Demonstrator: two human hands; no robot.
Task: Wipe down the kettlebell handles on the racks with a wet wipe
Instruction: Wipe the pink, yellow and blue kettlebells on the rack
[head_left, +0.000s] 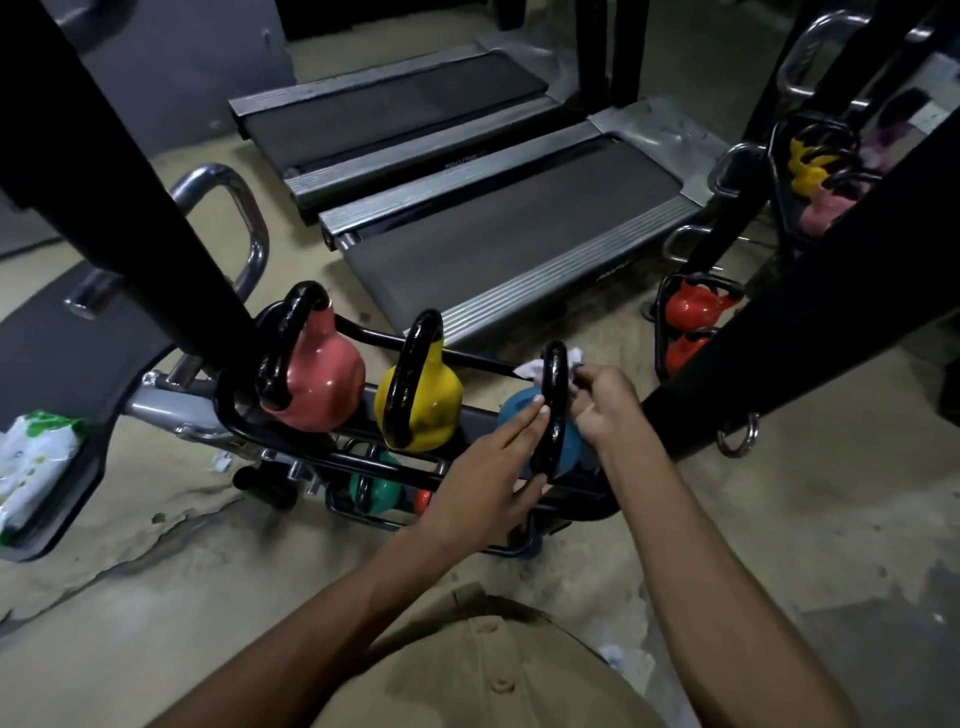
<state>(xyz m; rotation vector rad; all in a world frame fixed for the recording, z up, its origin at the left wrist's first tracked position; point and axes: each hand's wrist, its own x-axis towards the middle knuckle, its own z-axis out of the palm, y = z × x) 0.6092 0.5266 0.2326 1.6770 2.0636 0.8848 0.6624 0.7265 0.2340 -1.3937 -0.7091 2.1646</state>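
Note:
A low black rack (291, 441) holds a pink kettlebell (322, 384), a yellow kettlebell (434, 400) and a blue kettlebell (517, 410), each with a black handle. My right hand (605, 402) pinches a white wet wipe (535, 368) against the top of the blue kettlebell's handle (555, 405). My left hand (493, 467) rests flat against the left side of that handle, fingers extended and touching it. A green kettlebell (382, 493) sits on the lower tier.
A wet wipe packet (31, 467) lies on a dark bench pad at the left. Two treadmills (498, 228) stand behind the rack. A second rack at the right carries red kettlebells (693, 309) and a yellow one (805, 166). Black frame posts (810, 312) cross both sides.

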